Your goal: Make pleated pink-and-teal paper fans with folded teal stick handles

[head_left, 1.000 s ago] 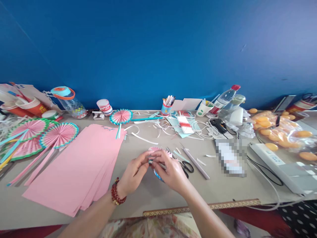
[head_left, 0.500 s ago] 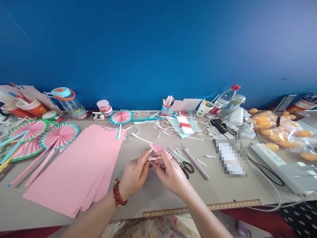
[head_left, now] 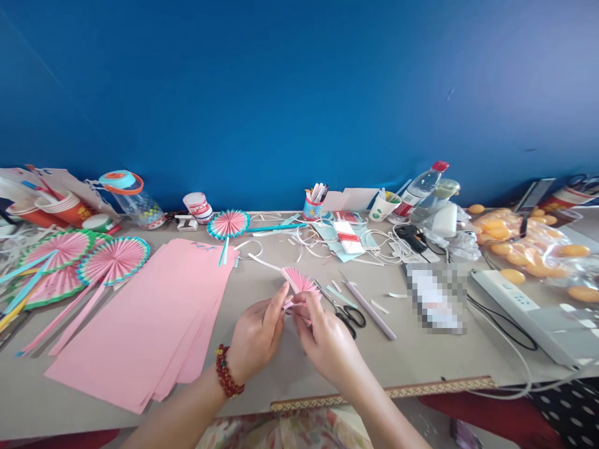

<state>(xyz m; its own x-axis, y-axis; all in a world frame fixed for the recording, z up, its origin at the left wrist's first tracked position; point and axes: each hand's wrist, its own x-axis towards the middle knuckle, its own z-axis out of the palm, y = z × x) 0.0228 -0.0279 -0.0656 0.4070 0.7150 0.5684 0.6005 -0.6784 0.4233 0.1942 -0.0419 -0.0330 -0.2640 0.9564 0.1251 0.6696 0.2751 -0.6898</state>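
Observation:
Between both hands, above the front middle of the table, is a small pleated pink paper fan (head_left: 298,281), its folds spread upward. My left hand (head_left: 257,333) pinches its lower left side with thumb and forefinger. On the lower right side, the fingers of my right hand (head_left: 325,340) are closed round the folds, hiding part of the base. Black-handled scissors (head_left: 352,315) lie just beyond my right hand. A pale purple craft knife or pen-like tool (head_left: 372,312) rests to their right.
Left lies a stack of pink paper sheets (head_left: 135,312), beside finished round fans (head_left: 113,259). Along the back stand a pen cup (head_left: 313,206), a plastic bottle (head_left: 418,190) and paper scraps. A power strip (head_left: 519,305) and a bag of orange balls (head_left: 510,240) are at right.
The pink fan has spread a little wider and shows more of its folds. Both hands have shifted slightly, with the fingers regripping near its base.

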